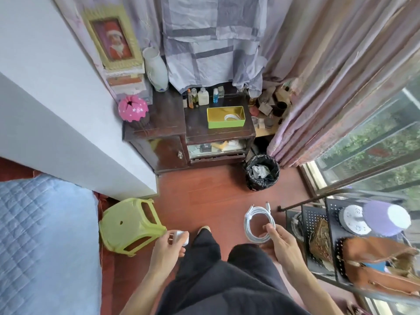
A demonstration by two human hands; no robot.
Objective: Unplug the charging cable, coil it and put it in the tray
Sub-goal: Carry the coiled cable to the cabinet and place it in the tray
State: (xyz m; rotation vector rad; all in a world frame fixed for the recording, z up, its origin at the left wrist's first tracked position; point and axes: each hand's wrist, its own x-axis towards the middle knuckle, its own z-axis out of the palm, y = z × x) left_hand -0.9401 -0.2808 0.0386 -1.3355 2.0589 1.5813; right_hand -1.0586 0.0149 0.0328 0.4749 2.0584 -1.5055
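A white charging cable (255, 218) is wound into a round coil, both plugs sticking out at its top. My right hand (280, 243) grips the coil at its lower right edge. My left hand (169, 245) is closed around a small white charger block (181, 236). Both hands are low in the view, above the red wooden floor. The tray (226, 125) is a green box with a yellow inside, standing on the dark wooden cabinet (200, 133) well ahead of me. Another white coiled cable (231, 117) lies inside it.
A green plastic stool (131, 225) stands by the bed at the left. A bin with a black bag (262, 171) sits on the floor by the cabinet. A black metal rack (318, 230) with a brown bag stands at the right. Small bottles line the cabinet's back.
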